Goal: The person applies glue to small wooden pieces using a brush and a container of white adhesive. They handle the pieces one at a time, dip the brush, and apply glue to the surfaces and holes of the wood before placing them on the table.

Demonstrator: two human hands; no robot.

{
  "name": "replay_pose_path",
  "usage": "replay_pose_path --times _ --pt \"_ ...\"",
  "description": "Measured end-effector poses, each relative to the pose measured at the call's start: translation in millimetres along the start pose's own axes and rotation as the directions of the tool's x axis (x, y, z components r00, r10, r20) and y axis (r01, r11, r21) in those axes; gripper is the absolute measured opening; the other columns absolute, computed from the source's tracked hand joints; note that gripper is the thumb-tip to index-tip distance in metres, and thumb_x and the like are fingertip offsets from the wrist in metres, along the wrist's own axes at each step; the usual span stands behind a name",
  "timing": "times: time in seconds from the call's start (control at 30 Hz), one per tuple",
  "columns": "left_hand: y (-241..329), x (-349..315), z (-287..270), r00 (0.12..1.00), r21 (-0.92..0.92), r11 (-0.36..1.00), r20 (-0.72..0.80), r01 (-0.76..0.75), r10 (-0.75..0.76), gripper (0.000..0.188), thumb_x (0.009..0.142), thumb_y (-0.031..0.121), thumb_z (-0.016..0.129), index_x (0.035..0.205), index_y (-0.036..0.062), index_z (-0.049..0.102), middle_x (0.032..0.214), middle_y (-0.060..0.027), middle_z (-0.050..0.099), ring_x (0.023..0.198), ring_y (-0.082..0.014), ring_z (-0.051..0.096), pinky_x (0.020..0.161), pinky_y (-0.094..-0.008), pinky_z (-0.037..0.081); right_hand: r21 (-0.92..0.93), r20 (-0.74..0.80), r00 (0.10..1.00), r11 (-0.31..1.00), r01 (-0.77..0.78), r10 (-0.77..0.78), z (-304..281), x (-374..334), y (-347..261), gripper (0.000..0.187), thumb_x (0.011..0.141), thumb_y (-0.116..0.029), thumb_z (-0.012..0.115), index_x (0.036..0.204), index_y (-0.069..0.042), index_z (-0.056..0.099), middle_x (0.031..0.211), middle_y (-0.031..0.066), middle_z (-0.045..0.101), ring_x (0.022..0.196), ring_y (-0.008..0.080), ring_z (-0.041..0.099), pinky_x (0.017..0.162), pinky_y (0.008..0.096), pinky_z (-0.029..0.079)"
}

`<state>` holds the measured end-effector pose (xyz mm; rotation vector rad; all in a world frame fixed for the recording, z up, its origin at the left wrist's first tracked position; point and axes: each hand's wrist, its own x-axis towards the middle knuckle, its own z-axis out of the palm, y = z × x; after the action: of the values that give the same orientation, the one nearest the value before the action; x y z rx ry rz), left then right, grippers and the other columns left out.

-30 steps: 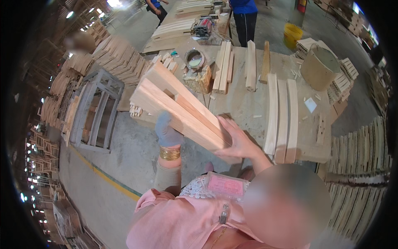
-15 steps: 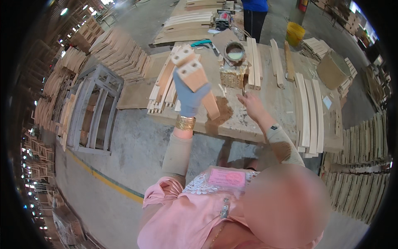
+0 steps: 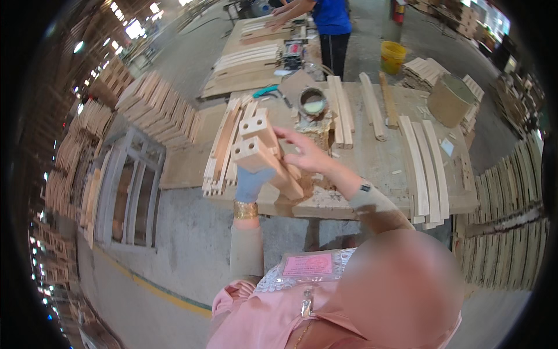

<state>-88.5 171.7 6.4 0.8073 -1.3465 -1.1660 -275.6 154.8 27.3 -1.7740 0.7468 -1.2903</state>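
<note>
Two pale wooden pieces (image 3: 258, 152) with round holes drilled in their end faces stand tilted over the table's near edge. My left hand (image 3: 253, 185), in a grey-blue glove, is closed round them from the near left. From the right, my bare right hand (image 3: 305, 152) meets the farther piece, thumb on its side; its fingertips are partly hidden behind the wood. Just beyond, a crusted round pot (image 3: 313, 102) of pale liquid sits on a stained block. Slender wooden strips (image 3: 220, 152) with dowel pegs at their near ends lie left of my left hand.
The worktable (image 3: 378, 168) also bears long strips (image 3: 425, 166) at the right, a brown drum (image 3: 451, 100) and a teal-handled tool (image 3: 266, 91). Stacked boards (image 3: 157, 110) and a grey frame (image 3: 131, 192) stand left. A co-worker in a blue shirt (image 3: 332, 17) works beyond, near a yellow bucket (image 3: 393, 57).
My left hand has come nearer with the wooden pieces and turned their holed ends upward. My right hand has moved left from beside the pot to the wooden pieces.
</note>
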Motion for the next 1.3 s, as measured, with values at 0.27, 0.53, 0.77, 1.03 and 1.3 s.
replay_pose_path --times 0.27,0.53,0.77,1.03,1.3 --pt "25 -14 30 0.975 0.217 0.967 -0.15 -0.132 0.167 0.066 0.063 0.003 0.065 0.123 -0.0003 0.039 0.112 -0.0114 0.05 0.1 -0.0198 0.052 0.085 -0.0322 0.045 0.112 0.353 0.922 0.972 -0.207 0.155 -16 21 -5 0.064 0.064 -0.008 0.057 0.126 0.0 0.043 0.114 0.0094 0.055 0.099 0.0168 0.052 0.089 0.0303 0.042" --pt "19 -33 14 0.955 0.114 0.991 -0.278 -0.073 0.102 0.079 0.061 0.002 0.064 0.132 0.001 0.029 0.124 -0.011 0.042 0.112 -0.022 0.044 0.093 -0.0346 0.039 0.298 0.56 0.823 0.905 -0.303 0.091 -17 33 -5 0.062 0.07 -0.022 0.071 0.123 -0.001 0.046 0.109 0.0066 0.056 0.099 0.0153 0.05 0.088 0.0288 0.039" --pt "51 -29 32 0.903 0.041 0.949 -0.297 -0.312 0.309 0.061 0.069 0.006 0.057 0.125 -0.0041 0.035 0.128 -0.02 0.042 0.115 -0.0282 0.046 0.095 -0.0372 0.039 0.277 0.44 0.89 0.925 -0.26 0.118 -17 35 4 0.058 0.066 -0.014 0.077 0.115 -0.001 0.048 0.104 0.0055 0.056 0.098 0.0136 0.052 0.087 0.0285 0.042" --pt "59 -2 32 0.682 0.235 0.905 -0.597 -0.355 0.423 0.039 0.076 0.007 0.066 0.109 -0.0042 0.047 0.106 -0.0148 0.055 0.093 -0.0188 0.054 0.082 -0.033 0.045 0.291 0.187 0.977 0.944 -0.153 0.1 10 23 0 0.054 0.067 -0.012 0.076 0.113 -0.002 0.048 0.099 0.0049 0.056 0.096 0.0126 0.053 0.083 0.0274 0.045" --pt "46 22 49 0.673 0.446 0.842 -0.526 -0.303 0.52 0.037 0.08 0.014 0.063 0.108 -0.0037 0.045 0.102 -0.0139 0.055 0.088 -0.0167 0.053 0.078 -0.0295 0.044 0.197 0.027 0.996 0.977 -0.084 0.08 6 18 16 0.064 0.066 -0.02 0.078 0.117 0.002 0.046 0.107 0.0096 0.057 0.097 0.0154 0.054 0.086 0.0287 0.043"
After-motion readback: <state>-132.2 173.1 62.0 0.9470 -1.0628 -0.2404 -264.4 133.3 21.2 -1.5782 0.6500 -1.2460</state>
